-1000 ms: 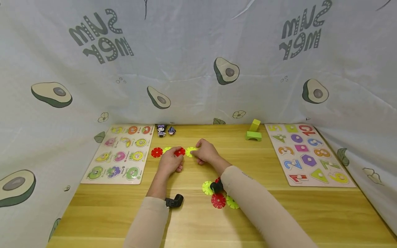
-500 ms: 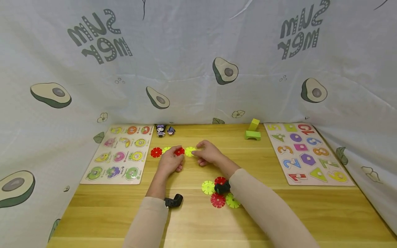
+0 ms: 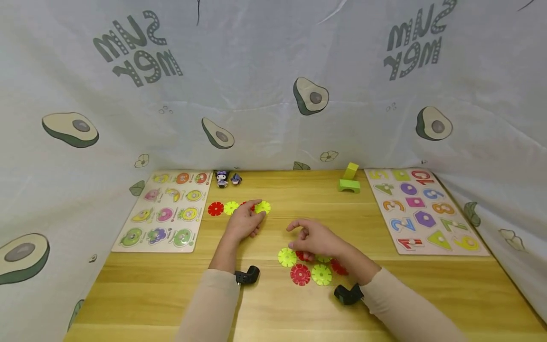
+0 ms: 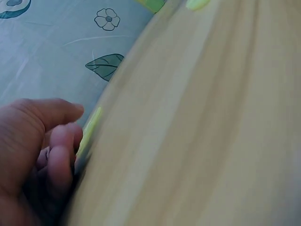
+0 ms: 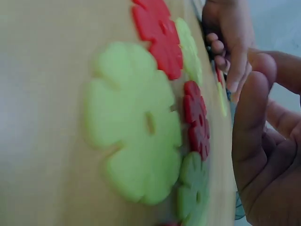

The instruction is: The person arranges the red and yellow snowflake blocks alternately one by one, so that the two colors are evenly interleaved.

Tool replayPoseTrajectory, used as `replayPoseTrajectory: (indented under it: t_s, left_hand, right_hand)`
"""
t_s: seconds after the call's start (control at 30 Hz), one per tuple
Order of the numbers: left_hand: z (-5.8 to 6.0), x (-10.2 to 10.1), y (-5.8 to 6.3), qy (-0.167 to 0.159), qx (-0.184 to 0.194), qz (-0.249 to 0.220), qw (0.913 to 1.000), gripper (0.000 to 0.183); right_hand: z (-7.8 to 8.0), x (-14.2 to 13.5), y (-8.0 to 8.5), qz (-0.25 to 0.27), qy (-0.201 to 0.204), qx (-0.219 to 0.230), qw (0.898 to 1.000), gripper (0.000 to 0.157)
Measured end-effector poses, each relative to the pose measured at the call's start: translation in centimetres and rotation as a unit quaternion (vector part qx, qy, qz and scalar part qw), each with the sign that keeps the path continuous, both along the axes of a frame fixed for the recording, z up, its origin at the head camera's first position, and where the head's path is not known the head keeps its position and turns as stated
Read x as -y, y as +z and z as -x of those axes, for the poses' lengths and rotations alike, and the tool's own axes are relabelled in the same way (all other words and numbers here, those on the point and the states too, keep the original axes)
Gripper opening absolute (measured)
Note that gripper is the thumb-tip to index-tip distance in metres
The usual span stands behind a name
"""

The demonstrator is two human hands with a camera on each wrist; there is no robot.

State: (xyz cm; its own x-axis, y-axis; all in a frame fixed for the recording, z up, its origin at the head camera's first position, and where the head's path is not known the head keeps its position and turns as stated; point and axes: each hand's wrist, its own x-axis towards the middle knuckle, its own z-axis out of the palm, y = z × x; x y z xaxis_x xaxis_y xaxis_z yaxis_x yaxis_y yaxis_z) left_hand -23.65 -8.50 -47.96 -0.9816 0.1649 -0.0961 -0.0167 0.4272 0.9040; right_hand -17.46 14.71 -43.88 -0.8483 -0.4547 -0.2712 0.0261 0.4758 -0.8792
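Observation:
A row of notched flower-shaped plastic discs lies on the table: a red disc (image 3: pixel 215 208), a yellow disc (image 3: pixel 231 207), a second red one mostly covered by fingers, and a yellow disc (image 3: pixel 263 207) at the right end. My left hand (image 3: pixel 243 223) rests over the row's right part, index finger reaching toward that last disc; whether it touches is unclear. Over a loose group of red and yellow discs nearer me hovers my right hand (image 3: pixel 318 238), fingers loosely bent around nothing. In the right wrist view a yellow disc (image 5: pixel 136 122) looms large beside a red disc (image 5: pixel 160 37).
A fruit puzzle board (image 3: pixel 164 213) lies on the left, a number and shape board (image 3: pixel 423 218) on the right. Two small figurines (image 3: pixel 222 179) and green and yellow blocks (image 3: pixel 349 184) stand along the back, before a printed cloth (image 3: pixel 265 95).
My right hand has left the row's yellow end disc and moved toward me and right, over the loose discs. The left hand has slid slightly right along the row.

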Motion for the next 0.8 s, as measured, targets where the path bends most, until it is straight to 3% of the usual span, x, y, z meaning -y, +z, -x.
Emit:
replayPoseTrajectory:
  t_s: [0.17,0.27,0.4,0.8]
  left_hand:
    - [-0.1,-0.8,0.4,0.011,0.001,0.091,0.9957,0.051]
    - [-0.2,-1.0,0.6,0.012,-0.004,0.118,0.9929,0.05]
    - [-0.2,-1.0,0.7,0.011,-0.006,0.129,0.9916,0.049]
    - [-0.2,-1.2,0.8,0.028,0.008,0.116,0.9928,0.044]
  right_hand:
    - [-3.1,-1.8,-0.1,-0.04,0.055,-0.006,0.998,0.035]
    - [-4.3,-2.4,-0.4,-0.089,0.078,-0.052,0.992,0.036]
    - [-5.0,-2.6,-0.9,-0.138,0.09,-0.104,0.981,0.04]
    - [-5.8,-1.7,-1.0,-0.179,0.068,-0.163,0.968,0.038]
